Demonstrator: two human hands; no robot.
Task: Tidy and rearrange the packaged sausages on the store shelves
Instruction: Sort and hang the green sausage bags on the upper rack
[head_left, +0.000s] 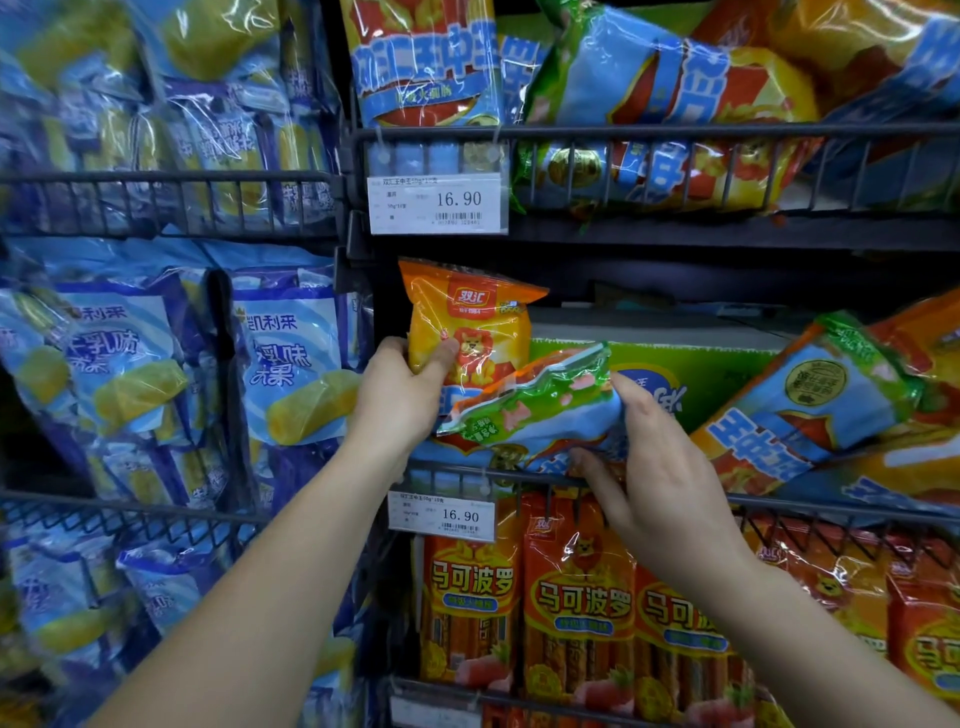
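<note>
An orange-and-yellow sausage pack (470, 319) with a lion on it stands upright at the left end of the middle wire shelf (779, 503). My left hand (402, 395) grips its lower left edge, thumb across the front. A green-and-blue sausage pack (540, 410) lies tilted across the front of the upright one. My right hand (654, 467) holds that pack by its right end, fingers behind it and thumb underneath near the shelf rail.
More sausage packs (810, 405) lie slanted at the right of the middle shelf, in front of a green carton (717, 369). Red-orange packs (576, 603) stand on the shelf below; price tags (441, 514) hang on the rails. Blue snack bags (280, 364) fill the left rack.
</note>
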